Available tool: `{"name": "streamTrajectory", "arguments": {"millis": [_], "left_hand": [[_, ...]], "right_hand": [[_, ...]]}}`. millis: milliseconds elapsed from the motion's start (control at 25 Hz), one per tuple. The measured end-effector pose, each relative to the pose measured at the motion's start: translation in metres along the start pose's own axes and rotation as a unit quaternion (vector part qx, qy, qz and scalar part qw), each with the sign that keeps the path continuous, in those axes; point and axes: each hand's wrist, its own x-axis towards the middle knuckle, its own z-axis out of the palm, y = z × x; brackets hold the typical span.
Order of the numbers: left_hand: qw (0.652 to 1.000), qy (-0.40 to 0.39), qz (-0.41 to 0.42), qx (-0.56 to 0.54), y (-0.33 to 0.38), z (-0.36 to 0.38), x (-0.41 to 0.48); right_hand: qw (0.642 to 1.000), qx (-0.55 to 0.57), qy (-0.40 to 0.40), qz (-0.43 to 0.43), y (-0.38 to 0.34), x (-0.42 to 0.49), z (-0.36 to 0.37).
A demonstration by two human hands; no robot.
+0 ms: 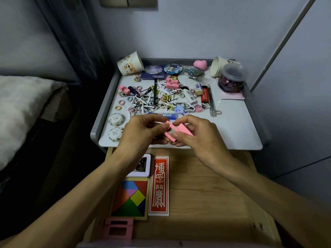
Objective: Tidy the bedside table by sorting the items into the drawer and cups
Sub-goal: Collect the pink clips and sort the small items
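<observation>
Bedside table point(232, 133), grey-rimmed with a pale top, carries a dense scatter at its middle: hair rings, bobby pins, pencils, keychain charms, pink blocks. Legible writing is scarce. A dark blue card point(154, 74) at the back reads "HONKAI STAR RAIL", upside down from where I stand, and two round badges lie over its upper edge. A red lighter point(205, 95) bears small print too fine to read; a white eraser point(198, 88) beside it shows a blue logo I cannot make out. One paper cup point(130, 63), with a cartoon print, lies tipped at the back left corner; a second cup point(219, 66) lies on its side at the back right, just behind a clear lidded jar point(232, 80) of dark beads. Below the tabletop the wooden drawer point(206, 185) stands open. Inside at the left: a red card point(158, 186) with large white Chinese seal-style characters, a coloured tangram point(130, 198) in a wooden frame, a white-edged tin, and a pink frame piece point(119, 229) at the near edge. Both hands meet over the table's front edge. Left hand point(143, 131) pinches one pink block point(169, 136) between thumb and fingertips; right hand point(195, 133) grips another pink block point(185, 130), the two pieces touching. Both forearms reach in over the drawer, wrists slightly raised.
</observation>
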Motion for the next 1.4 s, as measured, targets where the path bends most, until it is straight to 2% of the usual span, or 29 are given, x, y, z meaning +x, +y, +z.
{"name": "streamTrajectory", "arguments": {"millis": [160, 440, 600, 760, 920, 1240, 1400], "left_hand": [[0.997, -0.038, 0.015, 0.067, 0.008, -0.01, 0.003], [0.995, -0.048, 0.019, 0.081, 0.011, -0.012, 0.001], [0.996, -0.038, 0.006, 0.077, 0.011, -0.014, 0.003], [0.996, -0.049, -0.014, 0.069, 0.009, -0.012, 0.001], [0.995, -0.067, -0.023, 0.075, 0.008, -0.008, -0.003], [0.996, -0.044, -0.072, 0.009, 0.007, -0.005, -0.003], [0.997, -0.028, -0.073, -0.007, 0.007, -0.007, -0.003]], "right_hand": [[0.999, -0.039, -0.01, -0.023, 0.001, 0.0, -0.001], [0.992, -0.107, -0.038, -0.057, 0.003, 0.001, -0.002], [0.983, -0.162, 0.011, -0.08, 0.005, 0.005, -0.012], [0.983, -0.151, 0.054, -0.088, 0.003, 0.007, -0.018], [0.995, -0.085, 0.029, -0.037, 0.001, 0.006, -0.013], [0.983, -0.149, 0.057, -0.087, -0.001, -0.002, -0.006], [0.979, -0.173, 0.037, -0.098, -0.004, -0.007, -0.004]]}}
